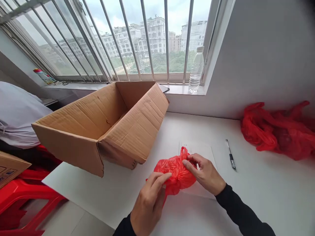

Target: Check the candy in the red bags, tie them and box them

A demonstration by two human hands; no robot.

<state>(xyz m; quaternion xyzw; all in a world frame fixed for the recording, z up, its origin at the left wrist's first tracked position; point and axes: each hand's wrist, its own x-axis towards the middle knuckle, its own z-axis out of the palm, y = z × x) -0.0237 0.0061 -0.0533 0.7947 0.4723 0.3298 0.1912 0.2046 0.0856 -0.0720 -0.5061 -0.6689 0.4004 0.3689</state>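
Observation:
A small crumpled red plastic bag (176,172) lies on the white table (258,193) near its front edge. My left hand (147,201) pinches the bag's lower left side with fingers and thumb. My right hand (205,173) grips its upper right part, near the bag's knotted top. Under the bag lies a flat clear plastic sheet or sleeve (201,150). Both arms wear black sleeves.
An open cardboard box (103,127) with flaps spread stands on the table's left. A black pen (230,154) lies right of my hands. A pile of red plastic bags (278,131) sits against the right wall. A water bottle (196,69) stands on the windowsill. Red stools (27,196) are lower left.

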